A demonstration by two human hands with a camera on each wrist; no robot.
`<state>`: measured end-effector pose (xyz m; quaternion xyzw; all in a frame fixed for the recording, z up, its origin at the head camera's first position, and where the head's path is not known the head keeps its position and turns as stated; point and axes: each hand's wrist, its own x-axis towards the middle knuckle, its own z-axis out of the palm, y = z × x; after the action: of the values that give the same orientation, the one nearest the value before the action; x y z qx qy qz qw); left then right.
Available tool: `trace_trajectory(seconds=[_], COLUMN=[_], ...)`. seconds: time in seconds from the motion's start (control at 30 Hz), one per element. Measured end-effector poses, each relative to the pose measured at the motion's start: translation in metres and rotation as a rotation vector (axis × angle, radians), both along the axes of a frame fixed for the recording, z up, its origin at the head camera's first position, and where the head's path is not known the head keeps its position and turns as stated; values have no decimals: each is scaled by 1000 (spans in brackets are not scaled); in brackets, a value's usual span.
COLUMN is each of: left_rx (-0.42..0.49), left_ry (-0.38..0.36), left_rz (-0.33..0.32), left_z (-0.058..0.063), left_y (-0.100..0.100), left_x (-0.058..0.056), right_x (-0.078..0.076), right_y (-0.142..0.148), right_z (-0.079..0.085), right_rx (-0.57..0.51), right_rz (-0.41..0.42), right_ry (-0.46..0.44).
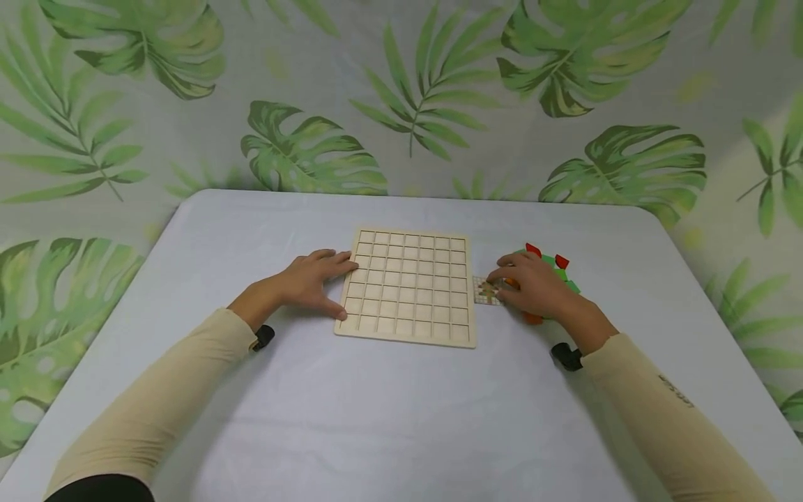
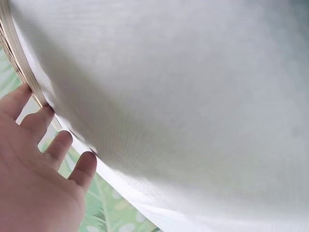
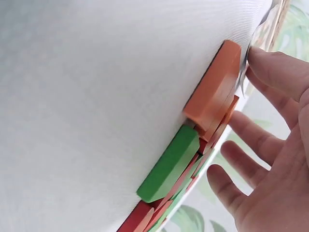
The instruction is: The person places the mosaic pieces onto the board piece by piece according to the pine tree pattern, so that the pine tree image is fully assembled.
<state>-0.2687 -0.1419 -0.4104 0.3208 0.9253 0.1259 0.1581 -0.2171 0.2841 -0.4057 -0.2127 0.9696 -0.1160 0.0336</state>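
The patterned card [image 1: 486, 292] is pinched by the right hand [image 1: 533, 282], just beside the grid board [image 1: 408, 287], whose left edge is touched by the widely spread left hand [image 1: 310, 281], apparently for steadying; coloured blocks [image 1: 560, 274] are clustered by the right hand, seemingly for easy reach.
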Motion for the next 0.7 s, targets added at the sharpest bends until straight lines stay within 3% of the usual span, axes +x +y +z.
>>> trace_trajectory(seconds=[0.23,0.7], left_rx=[15,65], left_ry=[-7,-8], left_rz=[5,-19], left_z=[3,-3], left_y=[2,-3], left_x=[3,-7], right_x=[2,2], right_y=[4,12], right_z=[0,-1], right_rx=[-34,-57], right_rz=[20,-7], right_ry=[-3,-4])
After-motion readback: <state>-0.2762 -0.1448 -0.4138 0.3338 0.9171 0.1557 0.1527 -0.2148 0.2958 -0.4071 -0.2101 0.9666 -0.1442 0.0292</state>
